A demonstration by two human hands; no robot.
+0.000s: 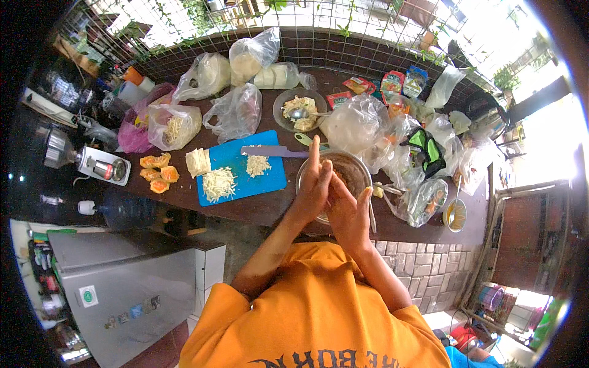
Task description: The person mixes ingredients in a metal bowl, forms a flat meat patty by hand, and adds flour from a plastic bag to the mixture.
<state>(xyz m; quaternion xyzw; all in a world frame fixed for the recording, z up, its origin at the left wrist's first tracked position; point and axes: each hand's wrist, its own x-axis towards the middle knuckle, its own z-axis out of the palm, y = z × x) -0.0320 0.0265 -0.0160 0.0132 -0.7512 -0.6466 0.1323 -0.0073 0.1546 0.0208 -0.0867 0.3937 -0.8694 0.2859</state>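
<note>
Both hands meet over a metal bowl (303,176) holding a brownish mixture (351,172), partly hidden by them. My left hand (313,187) points its index finger up and away, fingers stretched. My right hand (348,214) is open, thumb apart, its fingertips touching the left hand. No object shows between them. Left of the bowl, a knife with a purplish-grey blade (264,151) lies across a blue cutting board (270,179). Chopped white shreds (219,184), a smaller chopped pile (258,165) and a pale block (197,162) sit on and beside the board.
Folded orange-topped pieces (158,172) lie left of the board. Behind it stand clear plastic bags (233,113) and a plate (279,105) with food and a spoon. More bags (356,126), sachets (392,83) and a small yellow-filled bowl (454,214) occupy the right. A grey fridge (132,288) stands lower left.
</note>
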